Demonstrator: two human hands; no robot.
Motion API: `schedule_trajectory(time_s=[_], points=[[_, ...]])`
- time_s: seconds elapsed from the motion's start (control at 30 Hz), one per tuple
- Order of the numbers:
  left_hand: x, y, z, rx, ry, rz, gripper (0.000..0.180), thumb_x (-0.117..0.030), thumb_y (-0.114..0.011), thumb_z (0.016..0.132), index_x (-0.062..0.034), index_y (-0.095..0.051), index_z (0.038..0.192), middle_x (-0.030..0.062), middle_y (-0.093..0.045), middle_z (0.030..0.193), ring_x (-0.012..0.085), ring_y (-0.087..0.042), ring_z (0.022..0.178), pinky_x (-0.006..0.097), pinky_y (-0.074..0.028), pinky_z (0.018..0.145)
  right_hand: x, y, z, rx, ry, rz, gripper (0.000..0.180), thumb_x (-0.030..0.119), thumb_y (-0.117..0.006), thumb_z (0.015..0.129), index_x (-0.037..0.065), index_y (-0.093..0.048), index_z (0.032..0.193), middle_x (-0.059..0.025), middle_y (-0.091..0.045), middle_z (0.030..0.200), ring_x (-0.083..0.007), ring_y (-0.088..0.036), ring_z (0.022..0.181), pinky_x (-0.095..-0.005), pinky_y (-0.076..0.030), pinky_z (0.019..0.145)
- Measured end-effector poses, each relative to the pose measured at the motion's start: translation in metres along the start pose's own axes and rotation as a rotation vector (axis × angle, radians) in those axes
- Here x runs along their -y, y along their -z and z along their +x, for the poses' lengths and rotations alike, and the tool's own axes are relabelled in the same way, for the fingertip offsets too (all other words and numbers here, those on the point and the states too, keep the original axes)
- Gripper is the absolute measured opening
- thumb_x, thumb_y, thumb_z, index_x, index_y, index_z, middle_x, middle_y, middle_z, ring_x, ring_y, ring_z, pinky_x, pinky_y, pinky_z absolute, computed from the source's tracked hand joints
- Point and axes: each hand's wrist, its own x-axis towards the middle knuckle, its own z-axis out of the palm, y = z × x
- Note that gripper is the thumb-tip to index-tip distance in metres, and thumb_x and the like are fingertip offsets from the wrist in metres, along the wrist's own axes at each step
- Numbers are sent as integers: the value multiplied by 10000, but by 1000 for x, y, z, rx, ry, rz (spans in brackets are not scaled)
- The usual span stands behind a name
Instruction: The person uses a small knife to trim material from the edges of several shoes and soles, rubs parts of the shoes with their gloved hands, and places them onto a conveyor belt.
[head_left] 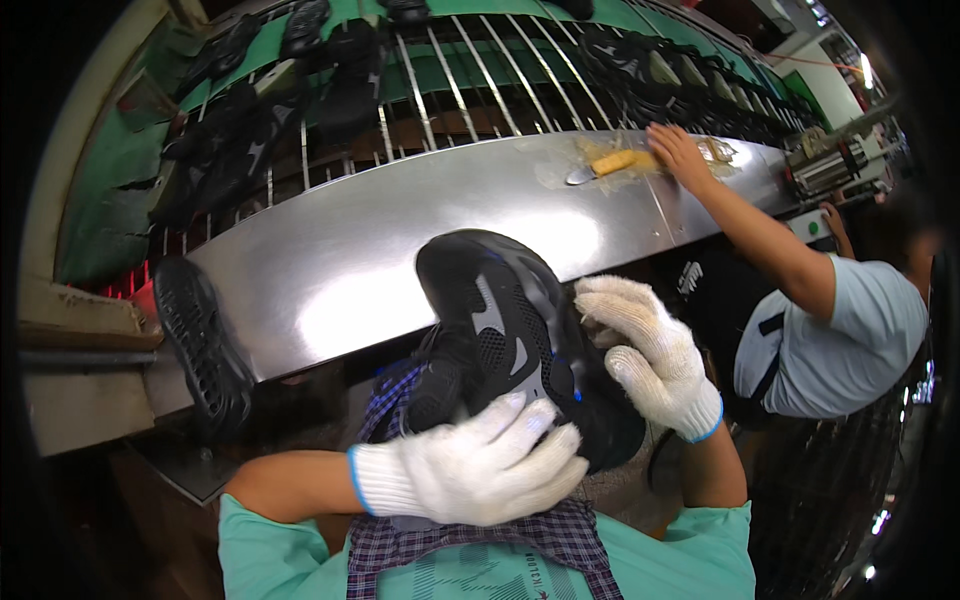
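A black shoe [500,310] with mesh panels and grey accents is held tilted in front of my chest, over the bench's near edge. My left hand [485,465], in a white knit glove with a blue cuff edge, grips its near part. The fingers lie across the shoe's side; what is beneath the palm is hidden. My right hand [650,355], gloved alike, is just right of the shoe with fingers bent and thumb apart. Nothing shows between its fingers. A black shoe sole [200,345] rests at the bench's left end.
Behind the shiny metal bench [350,220], black shoes [240,140] lie on a rack of metal rollers [470,85]. At right, a co-worker's hand [680,155] is beside a yellow-handled tool [612,162] on a glue-stained patch. The co-worker's body [830,340] is close on my right.
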Motion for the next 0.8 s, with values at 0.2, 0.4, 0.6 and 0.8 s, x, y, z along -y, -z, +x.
schedule_trajectory(time_s=[0.2, 0.4, 0.6, 0.8], points=[[29, 47, -20, 153, -1, -206, 190, -278, -783, 889, -146, -748, 1021, 36, -694, 1111, 236, -706, 1067, 370, -635, 906, 3, -23, 42, 92, 442, -432, 488, 381, -832, 827, 115, -760, 1230, -81, -680, 1378, -290, -686, 1161, -447, -560, 952], [24, 43, -31, 234, -22, -242, 212, -289, -802, 874, -155, -742, 1026, 40, -689, 1139, 248, -696, 1106, 391, -631, 929, -14, -33, 53, 144, 572, -313, 390, 483, -805, 819, 121, -739, 949, -65, -675, 1075, -306, -669, 1052, -477, -529, 949], [22, 42, -27, 315, -36, -216, 223, -297, -812, 869, -167, -742, 1036, 45, -695, 1157, 248, -687, 1127, 397, -620, 958, -16, -38, 42, 236, 531, -58, 336, 462, -838, 818, 154, -707, 799, -18, -661, 997, -289, -641, 1061, -597, -471, 1128], [22, 41, -19, 362, -50, -238, 240, -283, -807, 867, -160, -729, 1058, 67, -695, 1169, 251, -693, 1095, 388, -617, 939, -31, -29, 38, 294, 590, -131, 308, 444, -849, 809, 168, -714, 780, 3, -643, 905, -271, -629, 1012, -626, -452, 1159]])
